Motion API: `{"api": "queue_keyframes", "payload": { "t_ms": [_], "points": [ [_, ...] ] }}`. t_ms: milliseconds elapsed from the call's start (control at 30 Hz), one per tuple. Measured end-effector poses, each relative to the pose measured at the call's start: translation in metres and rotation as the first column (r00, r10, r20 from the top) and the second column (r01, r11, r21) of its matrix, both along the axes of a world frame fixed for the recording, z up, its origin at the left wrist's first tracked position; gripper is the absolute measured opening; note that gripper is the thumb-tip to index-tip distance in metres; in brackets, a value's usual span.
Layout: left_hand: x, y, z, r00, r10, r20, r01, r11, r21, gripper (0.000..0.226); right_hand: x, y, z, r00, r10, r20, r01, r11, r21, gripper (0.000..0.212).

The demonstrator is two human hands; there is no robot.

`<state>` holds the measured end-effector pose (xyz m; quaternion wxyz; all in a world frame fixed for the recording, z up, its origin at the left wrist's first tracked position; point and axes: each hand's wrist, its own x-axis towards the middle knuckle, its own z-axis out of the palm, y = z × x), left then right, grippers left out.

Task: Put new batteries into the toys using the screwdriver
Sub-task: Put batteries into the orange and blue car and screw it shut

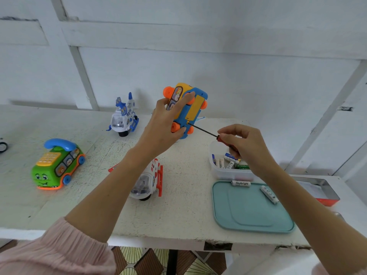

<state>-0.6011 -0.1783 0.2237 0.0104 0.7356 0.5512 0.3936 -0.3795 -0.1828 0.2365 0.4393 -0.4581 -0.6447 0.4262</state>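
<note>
left hand (165,118) in the centre of the frame grips a blue and yellow toy bus (187,108), holding it up above the table (178,205) with its underside turned toward the viewer; fingers curl over the upper edge near an orange wheel, thumb wraps round the lower end. a yellow battery cover (195,107) sits closed on the blue underside.

right hand (245,144), right of centre, pinches the red handle of a screwdriver (206,132) — the dark shaft runs up and to the left, and its tip meets the lower corner of the battery cover, at the screw hole.

just below the right hand, a clear plastic tub (228,171) stands on the table with several batteries (230,162) lying loose inside, partly hidden by the wrist. in front of it, lower right of the frame, a teal tray (252,215) holds two white batteries: one (240,183) along the far rim, one (269,194) tilted near the right side, the two apart.

other toys on the table: a green phone-shaped car (57,165) with a blue handset at the left of the frame; a white and blue helicopter (124,116) upper left of centre; a white and red helicopter (151,181) in the lower centre, partly behind the left forearm. a metal tin (325,191) with a red side rests at the far right edge — contents unclear. a pink sleeve (57,253) shows at the lower left.
</note>
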Motion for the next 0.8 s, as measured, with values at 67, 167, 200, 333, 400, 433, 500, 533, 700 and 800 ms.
{"api": "queue_keyframes", "payload": {
  "t_ms": [67,167,200,333,400,433,500,533,700,800],
  "points": [
    [-0.001,-0.001,0.000,1.000,0.001,-0.006,-0.001,1.000,0.003,0.074,0.000,0.001,0.000,0.997,0.020,0.069,-0.015,0.997,-0.071,0.028],
    [0.001,-0.002,0.000,1.000,-0.004,-0.021,0.004,1.000,0.010,0.074,0.000,0.002,-0.001,0.986,0.021,0.167,-0.011,0.998,-0.066,0.036],
    [0.002,-0.003,0.000,1.000,-0.005,-0.030,0.006,1.000,0.017,0.074,0.001,0.001,-0.001,0.982,0.013,0.188,-0.006,0.999,-0.036,0.032],
    [0.001,-0.005,0.000,0.999,0.000,-0.050,0.001,1.000,0.030,0.074,0.003,0.002,0.001,0.984,0.011,0.176,-0.017,0.999,0.031,0.013],
    [0.002,-0.006,0.000,0.998,0.000,-0.056,0.002,1.000,0.027,0.073,0.003,0.004,0.000,0.963,-0.024,0.269,-0.011,0.991,0.130,0.016],
    [0.003,-0.007,0.000,0.998,-0.002,-0.060,0.003,1.000,0.026,0.073,0.003,0.004,0.000,0.948,-0.042,0.314,-0.011,0.986,0.166,0.016],
    [0.004,-0.008,0.000,0.998,-0.006,-0.063,0.007,1.000,0.027,0.074,0.003,0.004,0.000,0.921,-0.050,0.387,-0.022,0.983,0.181,0.017],
    [0.004,-0.008,0.000,0.998,-0.008,-0.065,0.010,1.000,0.029,0.075,0.004,0.004,0.000,0.910,-0.039,0.412,-0.033,0.986,0.166,0.021],
    [0.004,-0.011,0.000,0.996,-0.014,-0.083,0.016,0.999,0.028,0.076,0.005,0.004,0.002,0.904,-0.048,0.425,-0.032,0.984,0.178,0.020],
    [0.004,-0.014,-0.002,0.997,-0.012,-0.078,0.013,1.000,0.017,0.077,0.005,0.006,0.000,0.903,-0.086,0.420,-0.005,0.978,0.210,0.013]
  ]
}}
